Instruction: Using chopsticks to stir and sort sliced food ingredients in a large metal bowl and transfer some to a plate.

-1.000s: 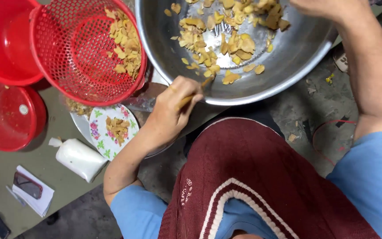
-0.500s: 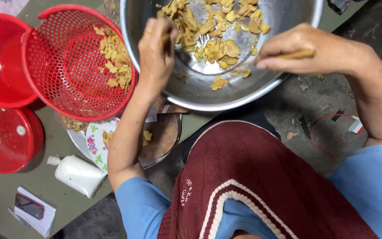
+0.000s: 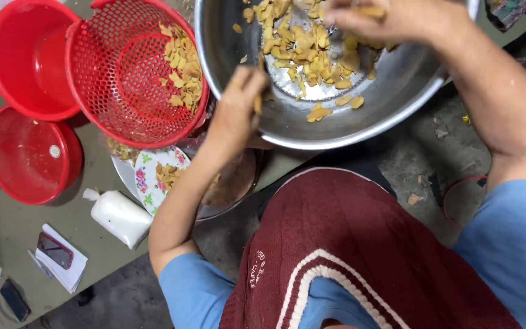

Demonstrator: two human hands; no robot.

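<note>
The left hand [image 3: 235,113] hangs over the near rim of the steel bowl [image 3: 287,131], fingers pinching a yellow slice [image 3: 257,103]. The right hand [image 3: 385,18], blurred, reaches into the heap of slices [image 3: 302,45] from the far side and grips a piece. This looks like sorting; the next pick wants a light pinch. A red basket [image 3: 101,73] just beside holds more.
</note>
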